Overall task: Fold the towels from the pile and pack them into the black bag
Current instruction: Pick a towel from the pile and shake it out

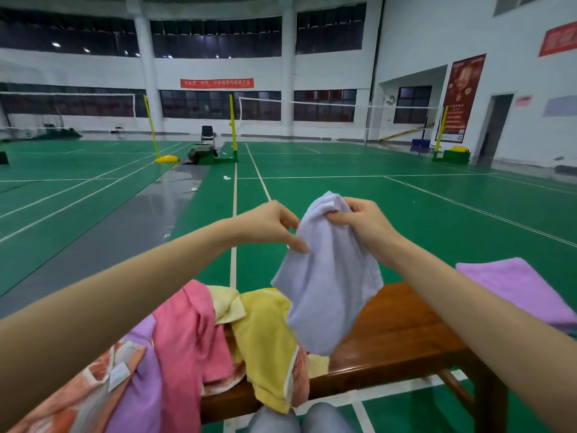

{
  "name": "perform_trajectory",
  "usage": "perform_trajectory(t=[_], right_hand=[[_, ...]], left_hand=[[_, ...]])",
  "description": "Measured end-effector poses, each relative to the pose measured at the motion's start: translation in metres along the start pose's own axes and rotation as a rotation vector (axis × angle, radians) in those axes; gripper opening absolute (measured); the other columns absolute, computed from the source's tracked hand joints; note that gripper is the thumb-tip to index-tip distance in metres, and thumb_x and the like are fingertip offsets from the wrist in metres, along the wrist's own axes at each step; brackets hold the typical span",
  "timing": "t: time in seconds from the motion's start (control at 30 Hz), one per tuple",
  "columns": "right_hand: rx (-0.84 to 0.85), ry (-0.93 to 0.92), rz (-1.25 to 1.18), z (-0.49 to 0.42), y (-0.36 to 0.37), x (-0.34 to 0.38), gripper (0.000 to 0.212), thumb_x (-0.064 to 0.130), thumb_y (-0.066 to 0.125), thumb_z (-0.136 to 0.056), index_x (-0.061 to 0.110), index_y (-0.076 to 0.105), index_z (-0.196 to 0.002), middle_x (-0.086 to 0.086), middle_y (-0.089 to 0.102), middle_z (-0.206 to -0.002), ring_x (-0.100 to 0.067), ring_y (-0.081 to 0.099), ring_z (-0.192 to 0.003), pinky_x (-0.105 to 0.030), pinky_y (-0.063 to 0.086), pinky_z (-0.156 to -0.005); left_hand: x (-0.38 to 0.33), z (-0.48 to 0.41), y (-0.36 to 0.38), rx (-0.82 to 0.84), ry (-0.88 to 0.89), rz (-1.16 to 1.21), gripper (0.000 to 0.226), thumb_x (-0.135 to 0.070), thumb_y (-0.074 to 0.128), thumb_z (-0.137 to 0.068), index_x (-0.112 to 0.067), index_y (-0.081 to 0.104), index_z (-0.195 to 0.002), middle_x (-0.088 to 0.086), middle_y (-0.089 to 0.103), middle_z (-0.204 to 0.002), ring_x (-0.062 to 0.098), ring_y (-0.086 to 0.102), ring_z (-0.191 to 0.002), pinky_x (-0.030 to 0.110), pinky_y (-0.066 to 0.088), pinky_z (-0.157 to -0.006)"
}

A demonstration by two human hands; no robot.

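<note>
Green badminton courts are stretching beyond the wooden bench (396, 335). Above it, the right hand (365, 226) is gripping the lavender towel (327, 292) at its bunched top, while the left hand (274, 226) is pinching an edge beside it. Soft and light, it is hanging limp; corners look best for holding.

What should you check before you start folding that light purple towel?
1. Right hand grips the lavender towel at its top: ok.
2. Left hand pinches the towel's edge: ok.
3. Towel lifted off the pile: ok.
4. Towel spread flat for folding: not ok, it hangs bunched.
5. Bare wood on the bench to lay it on: ok.
6. Black bag within reach: cannot tell, not in view.
</note>
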State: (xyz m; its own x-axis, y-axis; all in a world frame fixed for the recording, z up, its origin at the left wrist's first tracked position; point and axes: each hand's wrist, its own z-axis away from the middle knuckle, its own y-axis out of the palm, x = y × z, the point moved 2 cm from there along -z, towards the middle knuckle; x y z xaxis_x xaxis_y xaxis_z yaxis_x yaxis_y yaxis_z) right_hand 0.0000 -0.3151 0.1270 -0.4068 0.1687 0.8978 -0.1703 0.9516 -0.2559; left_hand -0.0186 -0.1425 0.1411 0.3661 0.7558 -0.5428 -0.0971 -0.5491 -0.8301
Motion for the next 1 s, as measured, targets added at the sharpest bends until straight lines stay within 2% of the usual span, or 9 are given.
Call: perform_trajectory(t=[0.1,0.17,0.3,0.4,0.53,0.73,0.8,0.87,1.0], right_hand=[[-0.033,0.018,-0.120,0.003,-0.013,0.004,0.014,0.003,0.056,-0.087,0.014,0.066,-0.084,-0.004,0.065,-0.087,-0.018,0.059,-0.081,-0.030,0.046,-0.078],[-0.023,0.012,-0.160,0.008,-0.024,0.009,0.016,0.002,0.053,-0.088,0.012,0.065,-0.087,-0.004,0.065,-0.087,-0.015,0.060,-0.079,-0.026,0.048,-0.076],[-0.035,-0.001,-0.045,0.017,-0.049,0.008,0.013,0.005,0.055,-0.088,0.013,0.065,-0.090,-0.002,0.065,-0.091,-0.015,0.060,-0.083,-0.029,0.046,-0.080],[-0.158,0.050,0.089,0.021,-0.077,-0.008,0.011,0.010,0.058,-0.088,0.016,0.066,-0.093,-0.001,0.065,-0.098,-0.018,0.058,-0.091,-0.033,0.044,-0.083],[-0.226,0.125,0.189,0.028,-0.100,-0.030,0.022,0.011,0.055,-0.091,0.007,0.062,-0.112,-0.006,0.061,-0.108,-0.020,0.055,-0.098,-0.037,0.042,-0.094],[-0.247,0.175,0.290,0.037,-0.136,-0.029,0.030,0.017,0.051,-0.095,0.006,0.057,-0.123,-0.003,0.058,-0.109,-0.022,0.053,-0.102,-0.041,0.043,-0.098],[-0.251,0.184,0.385,0.043,-0.153,-0.031,0.028,0.019,0.049,-0.096,0.009,0.057,-0.121,-0.005,0.057,-0.112,-0.024,0.054,-0.103,-0.042,0.045,-0.094],[-0.304,0.166,0.442,0.053,-0.174,-0.030,0.026,0.023,0.047,-0.097,0.014,0.055,-0.120,-0.002,0.055,-0.113,-0.024,0.052,-0.105,-0.042,0.045,-0.090],[-0.488,0.116,0.399,0.080,-0.222,-0.037,0.033,0.032,0.040,-0.100,0.021,0.047,-0.130,0.007,0.047,-0.121,-0.016,0.045,-0.110,-0.039,0.045,-0.088]], left_hand=[[0.013,0.001,0.027,0.105,0.045,0.052,0.040,-0.037,0.080,-0.063,-0.018,0.071,-0.097,-0.008,0.053,-0.102,0.008,0.050,-0.098,0.020,0.041,-0.084],[0.014,0.004,0.043,0.210,0.060,0.173,0.039,-0.029,0.080,-0.068,-0.021,0.064,-0.103,-0.014,0.056,-0.109,0.004,0.054,-0.103,0.018,0.043,-0.092],[0.008,0.004,0.062,0.330,0.038,0.197,0.021,-0.028,0.076,-0.076,-0.019,0.067,-0.093,-0.008,0.067,-0.094,0.009,0.063,-0.090,0.021,0.049,-0.085],[0.005,-0.009,0.044,0.131,0.033,0.111,0.041,-0.037,0.081,-0.069,0.001,0.069,-0.079,0.003,0.064,-0.074,0.013,0.057,-0.068,0.027,0.048,-0.066],[-0.011,-0.027,0.018,-0.061,0.072,0.195,0.058,-0.037,0.081,-0.067,0.015,0.066,-0.085,0.014,0.062,-0.075,0.018,0.059,-0.067,0.033,0.056,-0.068],[-0.048,-0.043,0.027,0.004,0.129,0.037,0.033,-0.028,0.076,-0.076,-0.008,0.058,-0.058,-0.001,0.036,-0.053,0.005,0.029,-0.045,0.015,0.023,-0.045],[-0.059,-0.055,0.041,0.042,0.115,0.134,0.023,-0.021,0.076,-0.076,-0.005,0.064,-0.065,0.001,0.048,-0.059,0.003,0.044,-0.050,0.010,0.038,-0.047],[-0.074,-0.071,0.057,0.028,0.124,0.334,0.019,-0.013,0.075,-0.076,0.003,0.067,-0.083,0.007,0.060,-0.074,0.011,0.058,-0.066,0.017,0.054,-0.060],[-0.115,-0.106,0.099,0.050,0.182,0.747,0.017,0.000,0.065,-0.082,-0.012,0.057,-0.090,0.002,0.062,-0.087,0.014,0.061,-0.079,0.030,0.055,-0.072]])
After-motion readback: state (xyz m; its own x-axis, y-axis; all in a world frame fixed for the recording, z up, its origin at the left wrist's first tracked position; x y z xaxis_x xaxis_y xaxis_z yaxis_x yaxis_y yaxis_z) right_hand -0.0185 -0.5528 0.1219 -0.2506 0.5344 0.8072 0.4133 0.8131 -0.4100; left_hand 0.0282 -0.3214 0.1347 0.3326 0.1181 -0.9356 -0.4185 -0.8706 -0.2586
